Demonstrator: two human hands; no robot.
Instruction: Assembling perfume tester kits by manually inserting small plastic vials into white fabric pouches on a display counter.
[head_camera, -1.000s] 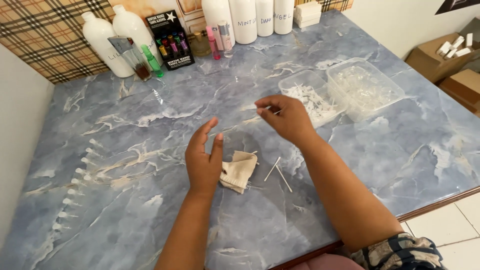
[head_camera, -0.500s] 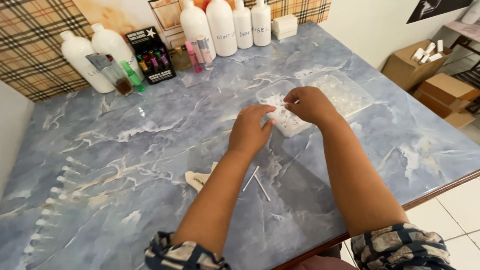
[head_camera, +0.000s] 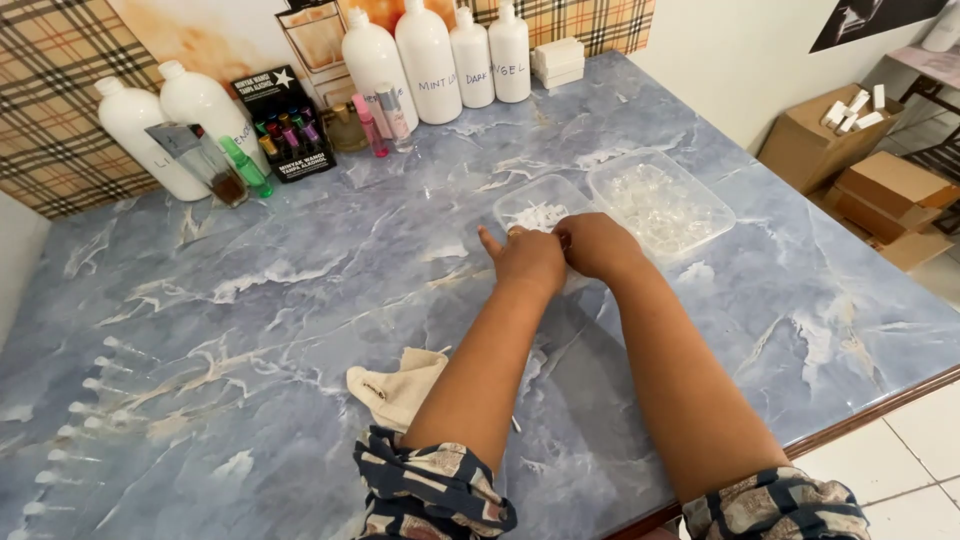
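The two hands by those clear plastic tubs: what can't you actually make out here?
- Head view: the fingertips of the left hand and right hand are hidden behind the hands' own backs, so any grip is unclear.
- The near clear tub: its small white contents are too small to identify, and the hands cover its front.
- The cream cloth: partly hidden by the left forearm.
- The row of small clear pieces at the left: too blurred to identify.

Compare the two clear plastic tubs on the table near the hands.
The nearer tub is smaller and holds white pieces; the farther tub is larger and holds clear, glassy pieces. Both hands, left hand and right hand, sit at the nearer tub's edge; the farther tub is untouched. Both are clear, lidless, rectangular, side by side on the marble table.
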